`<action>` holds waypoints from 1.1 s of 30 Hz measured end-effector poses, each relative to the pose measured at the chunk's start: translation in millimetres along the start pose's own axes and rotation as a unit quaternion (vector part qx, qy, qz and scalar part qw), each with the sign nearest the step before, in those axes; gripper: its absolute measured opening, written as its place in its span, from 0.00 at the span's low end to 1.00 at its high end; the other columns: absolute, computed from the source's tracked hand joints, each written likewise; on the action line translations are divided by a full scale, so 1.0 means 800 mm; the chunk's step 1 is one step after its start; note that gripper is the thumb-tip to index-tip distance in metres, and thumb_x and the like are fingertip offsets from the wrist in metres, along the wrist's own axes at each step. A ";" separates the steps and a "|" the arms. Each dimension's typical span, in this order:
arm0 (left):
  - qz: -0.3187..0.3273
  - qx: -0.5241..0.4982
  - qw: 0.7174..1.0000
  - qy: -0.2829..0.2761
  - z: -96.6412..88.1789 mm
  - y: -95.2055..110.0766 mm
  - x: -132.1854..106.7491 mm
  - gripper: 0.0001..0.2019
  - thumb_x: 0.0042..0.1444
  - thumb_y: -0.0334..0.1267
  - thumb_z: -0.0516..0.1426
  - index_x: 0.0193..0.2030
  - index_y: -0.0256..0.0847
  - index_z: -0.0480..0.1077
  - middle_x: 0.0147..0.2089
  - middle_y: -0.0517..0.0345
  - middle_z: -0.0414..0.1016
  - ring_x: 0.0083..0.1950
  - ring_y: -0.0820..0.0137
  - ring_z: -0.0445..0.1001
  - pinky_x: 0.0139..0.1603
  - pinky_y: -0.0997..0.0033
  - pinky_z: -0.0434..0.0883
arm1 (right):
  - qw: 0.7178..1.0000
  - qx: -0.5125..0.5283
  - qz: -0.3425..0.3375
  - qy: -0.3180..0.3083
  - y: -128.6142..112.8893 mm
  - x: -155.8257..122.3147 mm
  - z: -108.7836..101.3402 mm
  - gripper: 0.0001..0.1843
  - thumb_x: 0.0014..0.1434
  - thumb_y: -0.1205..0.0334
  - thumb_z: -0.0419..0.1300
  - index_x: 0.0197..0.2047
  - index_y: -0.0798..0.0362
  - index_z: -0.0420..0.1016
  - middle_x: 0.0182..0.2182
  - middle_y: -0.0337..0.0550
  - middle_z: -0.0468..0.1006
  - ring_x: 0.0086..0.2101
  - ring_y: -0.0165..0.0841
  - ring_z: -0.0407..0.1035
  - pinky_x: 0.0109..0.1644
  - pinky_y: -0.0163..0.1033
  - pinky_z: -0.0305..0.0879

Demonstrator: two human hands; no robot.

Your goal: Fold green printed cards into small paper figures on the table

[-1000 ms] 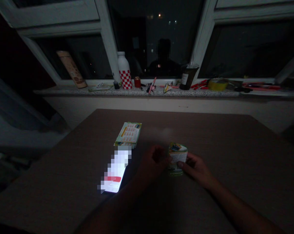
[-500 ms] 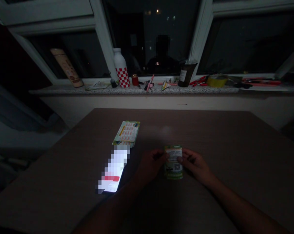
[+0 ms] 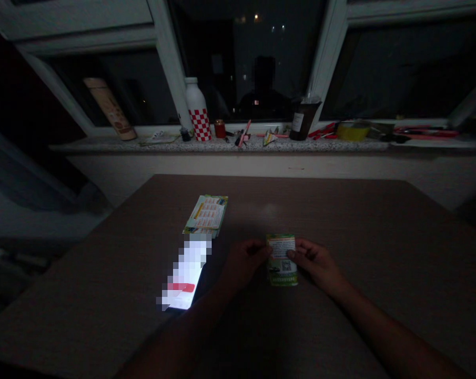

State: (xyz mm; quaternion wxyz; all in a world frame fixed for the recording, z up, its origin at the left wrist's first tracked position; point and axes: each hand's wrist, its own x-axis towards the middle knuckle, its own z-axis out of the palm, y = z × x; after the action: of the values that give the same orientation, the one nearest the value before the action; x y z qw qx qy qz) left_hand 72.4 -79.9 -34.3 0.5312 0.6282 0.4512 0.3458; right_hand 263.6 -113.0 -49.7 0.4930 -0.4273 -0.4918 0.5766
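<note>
A small green-and-white printed card (image 3: 282, 268) with a square code on it is held over the table between both hands. My left hand (image 3: 247, 263) pinches its left edge, with thumb and fingers closed. On the opposite edge, my right hand (image 3: 316, 263) grips it, the thumb lying on the printed face. Whether it is one card or a few stacked together, I cannot tell. To the left lies a pile of similar printed cards (image 3: 206, 213), slightly fanned. Just below that pile, a phone (image 3: 186, 279) with a bright, partly blurred-out screen lies beside my left forearm.
The brown table (image 3: 340, 210) reaches to the wall under the window. On the stone sill (image 3: 230, 145) stand a tan tumbler (image 3: 109, 110), a white bottle with red checks (image 3: 198, 110), a small red jar (image 3: 219, 129), a dark drink cup (image 3: 303, 121) and a yellow tape roll (image 3: 353, 131).
The held card has tilted slightly, its lower edge now a little higher in view. Both hands keep their hold, and the pile and phone stay in place.
</note>
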 end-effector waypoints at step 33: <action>-0.015 0.013 1.000 0.017 0.002 0.001 -0.001 0.15 0.53 0.47 0.58 0.32 0.35 0.75 0.29 0.57 0.75 0.28 0.73 0.69 0.29 0.75 0.63 | 1.000 0.012 0.017 0.013 -0.001 0.000 0.002 0.16 0.49 0.53 0.67 0.39 0.52 0.76 0.35 0.44 0.82 0.34 0.36 0.76 0.43 0.42 0.71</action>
State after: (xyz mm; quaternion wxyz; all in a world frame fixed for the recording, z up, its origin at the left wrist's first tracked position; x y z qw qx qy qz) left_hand 73.8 -81.0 -33.4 0.5204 0.6224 0.4741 0.3422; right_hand 262.5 -112.8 -48.4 0.4949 -0.4372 -0.4711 0.5848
